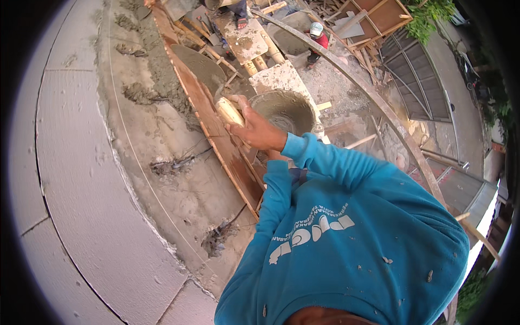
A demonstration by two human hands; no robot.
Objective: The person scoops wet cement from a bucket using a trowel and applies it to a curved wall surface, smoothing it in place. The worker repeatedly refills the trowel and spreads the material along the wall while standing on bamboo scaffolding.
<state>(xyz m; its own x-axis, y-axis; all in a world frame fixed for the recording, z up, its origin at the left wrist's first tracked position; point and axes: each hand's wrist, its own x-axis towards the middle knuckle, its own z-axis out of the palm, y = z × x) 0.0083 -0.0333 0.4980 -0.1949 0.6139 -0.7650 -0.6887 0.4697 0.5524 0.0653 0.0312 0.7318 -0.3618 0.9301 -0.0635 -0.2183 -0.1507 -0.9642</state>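
My right hand (254,127) grips a pale wooden piece (229,111), apparently a tool's handle, above a long brown board (203,119) edged with battens. My left hand (275,154) sits lower, mostly behind the right hand and forearm, so what its fingers hold is hidden. Just past my hands stands a round bucket (290,100) coated in grey cement. Along the board's left runs a rough concrete strip (135,114) with wet mortar (168,81), dark broken pockets and a taut string.
Pale blocks (76,162) form the wall at left. Beyond the bucket are spattered scaffold planks (241,38), a worker's sandalled foot (242,23) and another worker in red (317,40) below. A long curved-looking beam (379,108) crosses at right, over timber debris and metal-framed panels (411,76).
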